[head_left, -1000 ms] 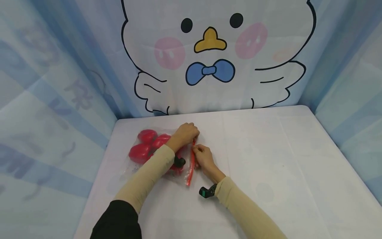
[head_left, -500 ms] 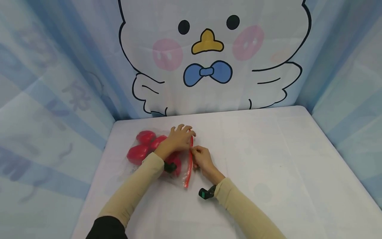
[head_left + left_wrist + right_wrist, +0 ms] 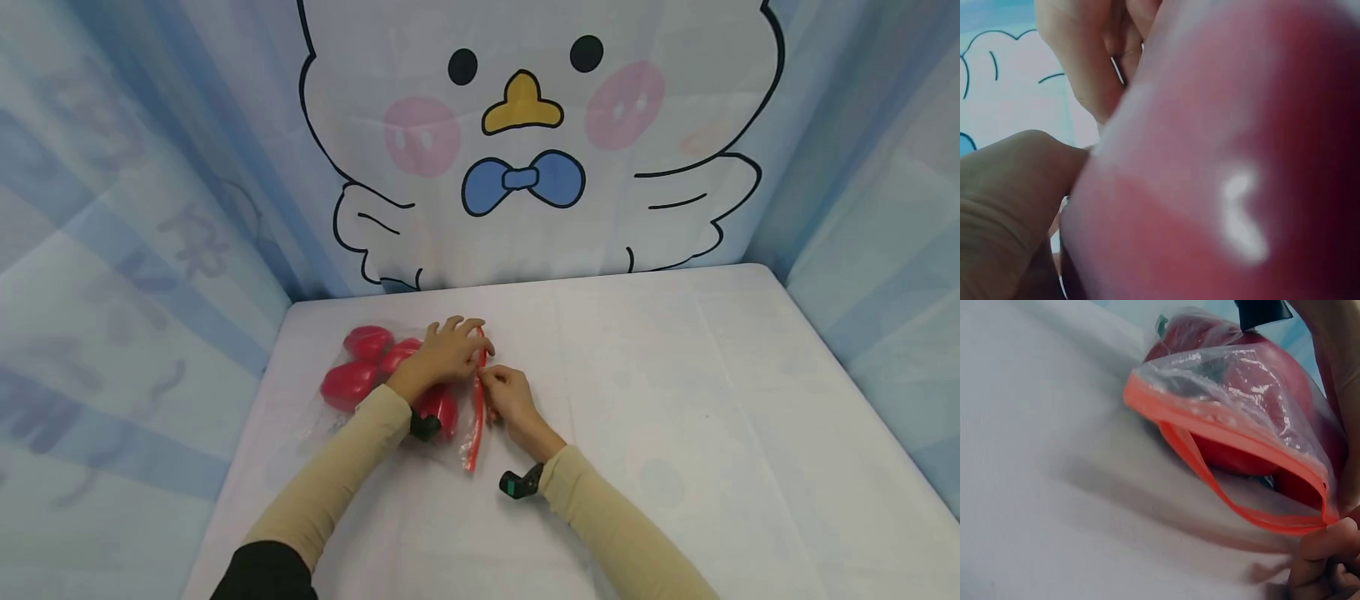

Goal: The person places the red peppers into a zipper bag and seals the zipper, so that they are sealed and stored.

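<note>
A clear zip bag [image 3: 467, 446] with a red zip strip along its right edge lies at the left of the table. Inside it are several glossy red tomato-like things [image 3: 349, 385], also seen large and blurred in the left wrist view. My left hand [image 3: 447, 354] reaches over the bag, its thumb and a finger pinching the bag's edge and its other fingers spread. Just below it, my right hand [image 3: 512, 400] pinches the strip from the right. The right wrist view shows the red zip strip [image 3: 1222, 434] parted into a gap, with the right fingertips [image 3: 1329, 540] at its end.
The white table [image 3: 675, 417] spreads to the right of the bag. Behind it hangs a curtain [image 3: 525, 242] with a cartoon bird. More light-blue cloth [image 3: 135, 333] lines the left side. A black wrist camera [image 3: 521, 483] sits at the right wrist.
My left hand has come down and slightly left from the strip's far end, its fingers now more spread. My right hand holds nearly the same spot on the strip.
</note>
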Action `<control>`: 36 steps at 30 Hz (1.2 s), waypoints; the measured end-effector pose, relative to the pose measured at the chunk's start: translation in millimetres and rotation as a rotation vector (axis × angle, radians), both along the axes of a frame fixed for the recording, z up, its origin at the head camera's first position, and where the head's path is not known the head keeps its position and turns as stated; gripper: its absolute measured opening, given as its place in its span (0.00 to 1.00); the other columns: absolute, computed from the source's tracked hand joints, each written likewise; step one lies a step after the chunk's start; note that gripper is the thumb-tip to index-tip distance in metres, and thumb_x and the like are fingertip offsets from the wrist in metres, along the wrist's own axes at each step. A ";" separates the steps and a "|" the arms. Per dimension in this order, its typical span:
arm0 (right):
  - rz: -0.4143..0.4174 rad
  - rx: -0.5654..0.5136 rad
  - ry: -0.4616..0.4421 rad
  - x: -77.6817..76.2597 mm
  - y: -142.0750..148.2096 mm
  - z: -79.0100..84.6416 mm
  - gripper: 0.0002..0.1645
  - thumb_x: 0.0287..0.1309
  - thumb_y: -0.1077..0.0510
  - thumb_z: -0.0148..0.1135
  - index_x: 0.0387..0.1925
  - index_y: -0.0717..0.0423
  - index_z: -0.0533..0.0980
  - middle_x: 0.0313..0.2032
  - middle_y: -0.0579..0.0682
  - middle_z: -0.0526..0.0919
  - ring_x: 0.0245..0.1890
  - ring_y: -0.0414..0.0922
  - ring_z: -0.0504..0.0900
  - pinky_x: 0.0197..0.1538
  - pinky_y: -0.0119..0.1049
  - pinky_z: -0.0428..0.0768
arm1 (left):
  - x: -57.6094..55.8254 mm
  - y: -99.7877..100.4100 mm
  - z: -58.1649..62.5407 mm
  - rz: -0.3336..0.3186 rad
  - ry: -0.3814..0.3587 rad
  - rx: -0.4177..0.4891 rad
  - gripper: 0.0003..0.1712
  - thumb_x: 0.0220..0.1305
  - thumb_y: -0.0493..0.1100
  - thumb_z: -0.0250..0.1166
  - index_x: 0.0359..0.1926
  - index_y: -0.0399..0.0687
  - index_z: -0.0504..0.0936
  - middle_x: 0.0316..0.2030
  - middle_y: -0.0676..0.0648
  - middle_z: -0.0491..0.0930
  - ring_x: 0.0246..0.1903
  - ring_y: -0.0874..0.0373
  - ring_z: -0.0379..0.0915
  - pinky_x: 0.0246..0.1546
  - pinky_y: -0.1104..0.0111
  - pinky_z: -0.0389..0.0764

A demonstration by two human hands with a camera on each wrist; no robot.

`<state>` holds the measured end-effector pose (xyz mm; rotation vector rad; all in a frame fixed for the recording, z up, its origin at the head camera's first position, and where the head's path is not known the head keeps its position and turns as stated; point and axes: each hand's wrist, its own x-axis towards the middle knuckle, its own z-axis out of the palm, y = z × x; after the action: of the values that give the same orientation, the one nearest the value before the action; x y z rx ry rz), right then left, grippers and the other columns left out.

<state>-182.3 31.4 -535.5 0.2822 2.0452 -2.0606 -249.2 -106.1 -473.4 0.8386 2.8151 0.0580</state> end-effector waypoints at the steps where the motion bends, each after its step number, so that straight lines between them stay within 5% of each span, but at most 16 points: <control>1: 0.004 0.006 -0.002 -0.4 0.6 0.3 0.15 0.76 0.57 0.57 0.39 0.66 0.79 0.14 0.41 0.64 0.10 0.36 0.63 0.17 0.29 0.64 | -0.4 0.9 0.0 -0.009 0.003 -0.010 0.20 0.70 0.44 0.58 0.59 0.65 0.84 0.78 0.46 0.63 0.78 0.37 0.54 0.71 0.32 0.61; 15: 0.013 -0.015 -0.045 -6.4 2.7 3.0 0.17 0.75 0.52 0.61 0.47 0.64 0.81 0.14 0.42 0.65 0.11 0.37 0.63 0.17 0.28 0.66 | -7.6 1.0 -11.1 -0.017 0.067 -0.010 0.06 0.72 0.50 0.61 0.45 0.63 0.84 0.68 0.47 0.70 0.69 0.41 0.67 0.62 0.38 0.73; 25: 0.022 0.003 0.029 -14.3 8.1 5.2 0.13 0.70 0.59 0.65 0.46 0.67 0.83 0.20 0.45 0.75 0.11 0.37 0.66 0.17 0.28 0.68 | -8.8 1.9 -15.8 0.015 0.078 0.048 0.03 0.68 0.46 0.64 0.35 0.59 0.82 0.60 0.53 0.75 0.62 0.43 0.73 0.54 0.41 0.76; 31: 0.054 0.002 -0.004 -19.8 13.3 7.8 0.10 0.71 0.59 0.64 0.42 0.65 0.82 0.22 0.46 0.76 0.14 0.36 0.68 0.20 0.28 0.68 | -8.4 7.8 -16.2 0.060 0.075 0.092 0.02 0.60 0.41 0.65 0.32 0.55 0.82 0.43 0.54 0.82 0.47 0.49 0.80 0.46 0.46 0.76; 36: 0.071 -0.043 -0.013 -21.6 15.3 7.2 0.08 0.71 0.61 0.62 0.40 0.64 0.79 0.22 0.46 0.74 0.15 0.37 0.67 0.20 0.30 0.68 | -7.9 10.0 -17.0 0.070 0.106 0.089 0.01 0.59 0.42 0.67 0.33 0.51 0.84 0.40 0.52 0.80 0.40 0.51 0.81 0.44 0.49 0.76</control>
<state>-203.9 46.6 -528.3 0.2120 1.9707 -2.0523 -257.1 -96.1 -490.5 0.7839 2.9607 0.1542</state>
